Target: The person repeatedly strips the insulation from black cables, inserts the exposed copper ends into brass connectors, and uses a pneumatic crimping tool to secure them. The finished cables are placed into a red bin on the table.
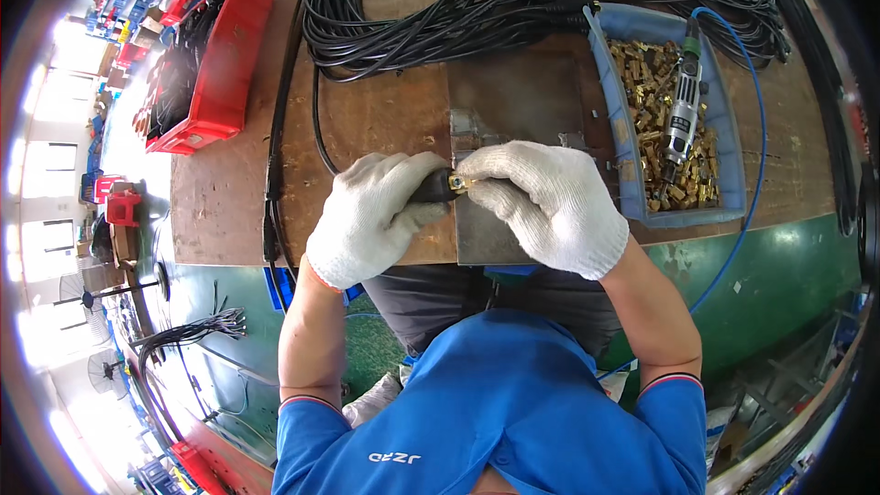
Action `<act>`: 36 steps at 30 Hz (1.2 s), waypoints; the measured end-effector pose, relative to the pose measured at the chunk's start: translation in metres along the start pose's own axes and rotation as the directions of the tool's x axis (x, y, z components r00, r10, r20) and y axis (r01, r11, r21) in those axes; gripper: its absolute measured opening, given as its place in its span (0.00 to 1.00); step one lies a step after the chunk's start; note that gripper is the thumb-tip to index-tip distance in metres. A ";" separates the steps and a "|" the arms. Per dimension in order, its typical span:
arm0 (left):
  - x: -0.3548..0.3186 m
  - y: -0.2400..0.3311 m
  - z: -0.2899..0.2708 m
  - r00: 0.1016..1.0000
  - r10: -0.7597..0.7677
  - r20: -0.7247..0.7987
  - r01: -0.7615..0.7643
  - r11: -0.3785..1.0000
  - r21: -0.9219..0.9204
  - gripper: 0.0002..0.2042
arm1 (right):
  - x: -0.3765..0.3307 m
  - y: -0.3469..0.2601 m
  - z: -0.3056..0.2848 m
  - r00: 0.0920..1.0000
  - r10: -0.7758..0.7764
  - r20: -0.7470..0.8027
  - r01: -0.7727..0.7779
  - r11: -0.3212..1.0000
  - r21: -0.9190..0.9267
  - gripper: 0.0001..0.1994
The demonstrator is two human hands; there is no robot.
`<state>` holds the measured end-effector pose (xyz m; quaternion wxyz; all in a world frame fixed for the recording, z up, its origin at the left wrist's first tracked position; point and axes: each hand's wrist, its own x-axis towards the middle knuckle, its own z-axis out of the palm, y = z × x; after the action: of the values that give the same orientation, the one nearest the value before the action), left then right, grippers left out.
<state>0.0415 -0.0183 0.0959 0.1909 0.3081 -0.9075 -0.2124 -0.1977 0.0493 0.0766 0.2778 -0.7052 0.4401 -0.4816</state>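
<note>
My left hand (367, 220), in a white knit glove, is closed around a black cable connector (433, 189) over the table's near edge. A small brass fitting (457, 183) sits at the connector's right end. My right hand (561, 206), gloved the same way, pinches the brass fitting between thumb and fingers. A black cable (319, 119) runs from the bundle down toward my left hand; its join to the connector is hidden by the glove.
Coiled black cables (403, 23) lie across the wooden table (394, 115). At right, a blue bin (731, 147) contains brass pieces (637, 73) and a handheld power tool (684, 105) on a blue hose (763, 119). A red bin (240, 55) of black parts stands left.
</note>
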 end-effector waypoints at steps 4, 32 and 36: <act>0.003 0.006 0.002 0.999 0.040 -0.035 -0.031 0.973 0.229 0.19 | 0.001 0.003 -0.004 0.994 0.109 0.008 -0.109 0.982 0.155 0.09; 0.034 -0.001 0.004 0.996 -0.068 0.048 0.056 0.974 0.219 0.39 | 0.020 0.027 0.037 0.942 0.327 -0.082 -0.304 0.929 0.213 0.15; 0.019 0.001 0.010 0.863 0.327 -0.385 -0.165 0.903 0.396 0.28 | 0.047 0.038 0.024 0.815 0.566 -0.122 -0.415 0.718 0.558 0.12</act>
<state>0.0224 -0.0270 0.0918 0.3601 0.2570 -0.8951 0.0547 -0.1819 -0.0109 0.0572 0.5055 -0.3858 0.5051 -0.5835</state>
